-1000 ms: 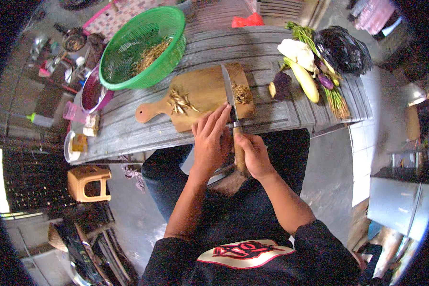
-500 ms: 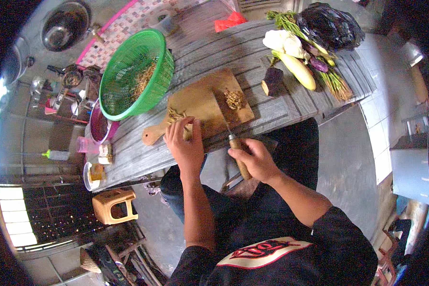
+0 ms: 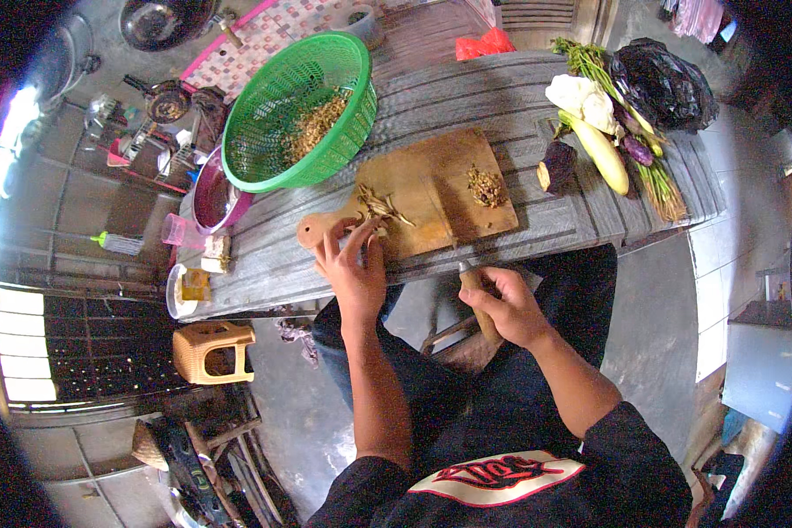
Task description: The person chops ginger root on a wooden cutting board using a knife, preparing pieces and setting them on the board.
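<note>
A wooden cutting board (image 3: 409,163) with a short round-ended handle lies near the table's front edge. On its left part is a loose bunch of thin brown strips (image 3: 383,207), kind unclear. My left hand (image 3: 352,264) rests at the near side of these strips, fingers spread and bent, fingertips touching or just over them. My right hand (image 3: 510,308) grips the wooden handle of a knife (image 3: 478,304). Its blurred blade points away from me across the board. Right of the blade sits a small heap of chopped brown bits (image 3: 486,187).
A green plastic basket (image 3: 238,145) holding chopped brown bits stands tilted behind the board, by a purple basin (image 3: 227,214). At right are a cut eggplant (image 3: 557,167), a pale long vegetable (image 3: 603,157), cauliflower (image 3: 581,103), greens and a black plastic bag (image 3: 664,84). A stool (image 3: 213,352) stands lower left.
The whole view has shifted, so the table sits further right. My left fingers have spread apart and the strips lie more exposed. My right hand still grips the knife.
</note>
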A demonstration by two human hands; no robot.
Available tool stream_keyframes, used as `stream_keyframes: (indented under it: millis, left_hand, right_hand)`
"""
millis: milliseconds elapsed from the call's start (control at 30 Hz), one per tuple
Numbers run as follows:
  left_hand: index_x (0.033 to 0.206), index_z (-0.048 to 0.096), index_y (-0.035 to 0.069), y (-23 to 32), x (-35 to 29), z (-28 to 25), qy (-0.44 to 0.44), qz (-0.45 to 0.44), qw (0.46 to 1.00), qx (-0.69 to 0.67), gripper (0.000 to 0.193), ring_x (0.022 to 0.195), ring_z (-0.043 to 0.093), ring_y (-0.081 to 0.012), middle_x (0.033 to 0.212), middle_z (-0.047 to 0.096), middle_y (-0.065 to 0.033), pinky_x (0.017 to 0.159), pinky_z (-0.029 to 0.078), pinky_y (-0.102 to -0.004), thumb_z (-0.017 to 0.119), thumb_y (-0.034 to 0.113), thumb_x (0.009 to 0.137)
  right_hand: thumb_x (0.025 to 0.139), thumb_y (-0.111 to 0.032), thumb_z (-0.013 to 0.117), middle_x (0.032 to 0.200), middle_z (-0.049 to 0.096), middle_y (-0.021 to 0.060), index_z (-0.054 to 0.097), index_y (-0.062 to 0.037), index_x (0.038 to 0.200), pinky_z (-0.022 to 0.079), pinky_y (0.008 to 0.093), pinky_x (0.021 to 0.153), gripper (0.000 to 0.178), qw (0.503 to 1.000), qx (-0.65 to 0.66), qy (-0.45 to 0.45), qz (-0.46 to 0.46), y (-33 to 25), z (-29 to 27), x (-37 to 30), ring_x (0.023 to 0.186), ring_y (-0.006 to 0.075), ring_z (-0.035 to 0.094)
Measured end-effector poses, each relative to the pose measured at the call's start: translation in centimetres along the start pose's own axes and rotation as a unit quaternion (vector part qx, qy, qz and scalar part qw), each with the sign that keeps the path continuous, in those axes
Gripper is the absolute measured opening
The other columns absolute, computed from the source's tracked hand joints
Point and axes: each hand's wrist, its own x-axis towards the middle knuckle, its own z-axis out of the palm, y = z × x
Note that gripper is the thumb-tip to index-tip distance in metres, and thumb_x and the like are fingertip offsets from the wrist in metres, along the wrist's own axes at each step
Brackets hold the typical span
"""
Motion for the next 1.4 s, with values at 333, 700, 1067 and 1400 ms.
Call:
stream_keyframes:
  millis: [333, 700, 1067, 1400]
  left_hand:
    - [0.111, 0.078, 0.019, 1.8, -0.9, 1.6, -0.025, 0.016, 1.0, -0.007, 0.025, 0.122, 0.051, -0.0355, 0.129, 0.063, -0.0059, 0.109, 0.037, -0.0521, 0.075, 0.011, 0.087]
    - [0.108, 0.079, 0.018, 1.4, -0.5, 0.9, -0.015, 0.011, 1.0, -0.02, 0.024, 0.122, 0.05, -0.0365, 0.124, 0.063, -0.0083, 0.107, 0.038, -0.0515, 0.074, 0.01, 0.087]
    - [0.103, 0.079, 0.017, 4.2, -1.2, 2.2, -0.01, 0.015, 1.0, -0.012, 0.019, 0.119, 0.052, -0.0354, 0.123, 0.064, -0.0069, 0.105, 0.038, -0.0498, 0.081, 0.015, 0.084]
    - [0.103, 0.079, 0.012, 5.8, -0.7, 2.4, -0.073, 0.063, 0.99, -0.107, 0.022, 0.108, 0.061, -0.033, 0.104, 0.072, -0.0076, 0.101, 0.045, -0.0459, 0.079, 0.008, 0.081]
  right_hand:
    - [0.095, -0.035, 0.076, 0.085, 0.074, 0.0062, 0.075, 0.0, 0.101, 0.053, 0.0334, 0.077, 0.036, 0.989, -0.135, 0.048, -0.022, -1.8, -3.3, -0.7, 0.081, 0.0123, 0.065]
    - [0.096, -0.034, 0.075, 0.09, 0.074, 0.0031, 0.076, -0.0017, 0.105, 0.052, 0.0304, 0.082, 0.034, 0.994, -0.104, 0.025, 0.008, -1.4, -5.0, -0.7, 0.087, 0.0096, 0.065]
    - [0.097, -0.034, 0.074, 0.091, 0.071, -0.0017, 0.075, -0.0027, 0.101, 0.05, 0.0287, 0.077, 0.032, 0.998, -0.055, -0.02, 0.009, -0.3, -3.5, -0.5, 0.084, 0.0078, 0.061]
    - [0.098, -0.032, 0.071, 0.084, 0.061, -0.0068, 0.071, -0.0083, 0.096, 0.043, 0.0248, 0.07, 0.023, 0.998, 0.052, 0.02, 0.043, -0.7, -0.7, -0.5, 0.078, 0.0047, 0.051]
